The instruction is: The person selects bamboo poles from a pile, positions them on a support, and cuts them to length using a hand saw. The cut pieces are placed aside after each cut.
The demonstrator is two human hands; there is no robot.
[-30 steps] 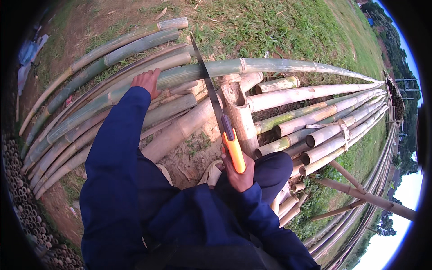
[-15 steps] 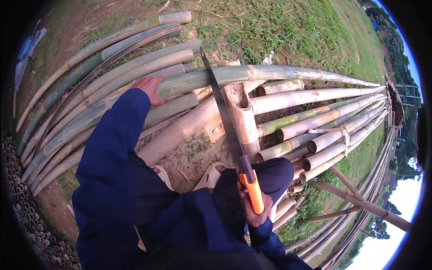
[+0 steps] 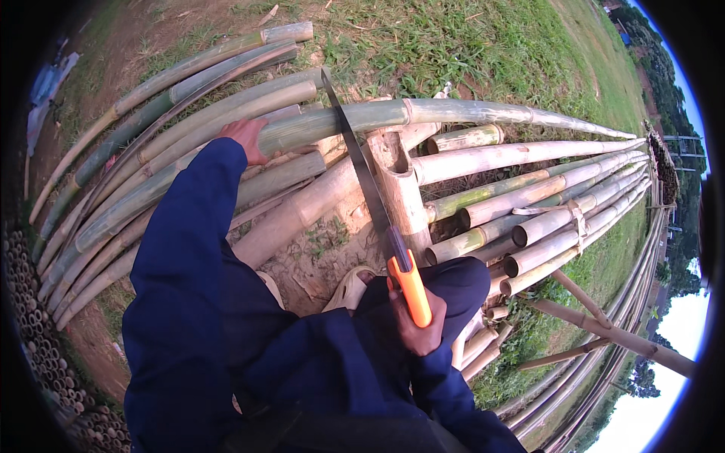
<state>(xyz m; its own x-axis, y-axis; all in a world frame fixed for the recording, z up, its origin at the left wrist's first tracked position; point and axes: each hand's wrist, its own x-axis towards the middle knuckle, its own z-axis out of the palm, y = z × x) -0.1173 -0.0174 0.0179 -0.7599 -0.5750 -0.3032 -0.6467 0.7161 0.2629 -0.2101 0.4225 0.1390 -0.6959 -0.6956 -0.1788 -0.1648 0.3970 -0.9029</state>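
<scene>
Bamboo pole [image 3: 423, 113], green-grey and long, lies across a short upright post [image 3: 396, 189] at centre, running from the left heap out to the far right. Left of centre, a fan of poles [image 3: 151, 174] lies on bare soil, and stacked tube ends [image 3: 30, 317] show at the near-left rim. The left hand [image 3: 243, 138], on a blue-sleeved arm, presses on the pole just left of the cut, fingers wrapped over its top; how tightly they close around it cannot be told. A saw [image 3: 362, 170] with a dark, narrow blade crosses the pole at a slant, its tip on the far side and its orange handle [image 3: 411, 287] near the body. The right hand [image 3: 419, 325] has its fingers fully closed round that handle. A pale shoe [image 3: 349, 287] rests on the ground below the blade. Right of the post, cut poles [image 3: 529, 219] lie stacked with open ends facing near, one bundle tied with a strip, and a rail frame [image 3: 604, 332] runs off to the right over grass [image 3: 468, 45].

Risks, as judged: the blade sits close to the left hand, so a jump out of the kerf could reach the fingers. The pole's long free end may sag and pinch the blade, or split the culm before the cut is through. The round pole may also roll on its post.
</scene>
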